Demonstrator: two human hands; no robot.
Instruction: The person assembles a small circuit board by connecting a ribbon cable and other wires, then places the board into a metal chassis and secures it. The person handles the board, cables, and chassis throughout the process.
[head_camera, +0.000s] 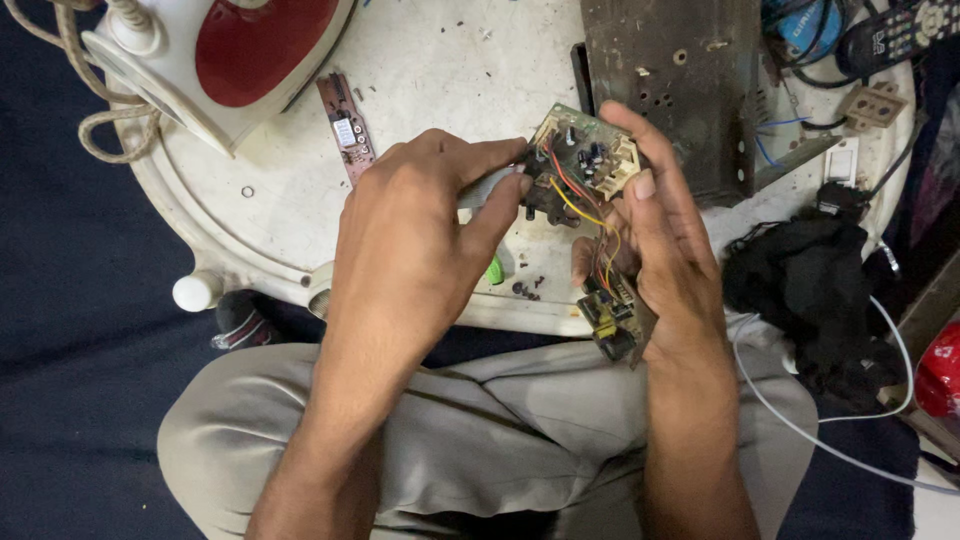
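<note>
Head view: right hand (655, 235) grips circuit board (585, 160); left hand (420, 230) touching.

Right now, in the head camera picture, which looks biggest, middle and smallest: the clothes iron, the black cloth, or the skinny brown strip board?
1. Clothes iron, though the frame's edge cuts it off.
2. Black cloth, looking nearly as big, so these two are a close call.
3. Skinny brown strip board, plainly the smallest.
</note>
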